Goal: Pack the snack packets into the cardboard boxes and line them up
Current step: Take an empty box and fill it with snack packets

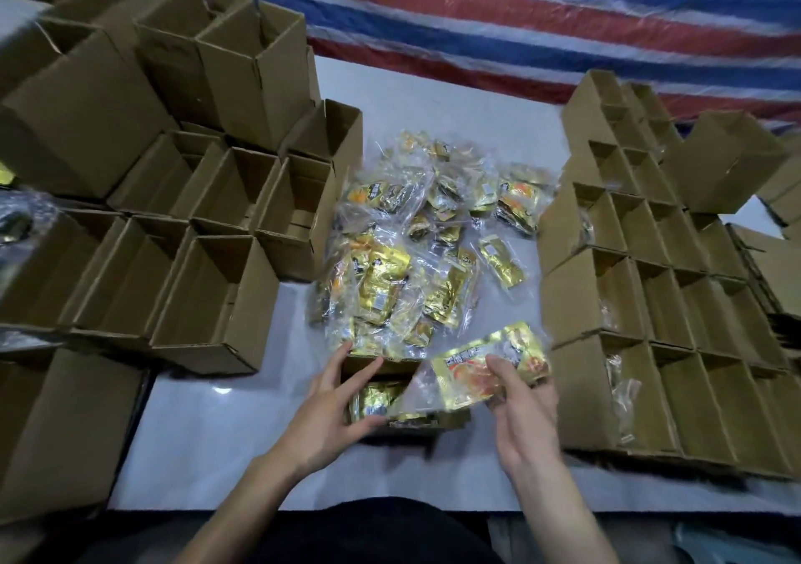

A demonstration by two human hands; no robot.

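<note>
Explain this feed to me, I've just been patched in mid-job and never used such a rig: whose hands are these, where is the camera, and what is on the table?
There is no machine here. One wide-angle camera worn on a person's head looks forward and down, so the two bare arms coming in from the bottom are the wearer's own. The right hand holds a gold snack packet over a small open box in front of the person, which already has a packet inside. The left hand steadies that box by its side. Behind it, a loose pile of packets lies on the white table. Open cardboard boxes on the left look empty; of the rows of boxes on the right, some show packets inside. A striped tarp hangs at the back.
</note>
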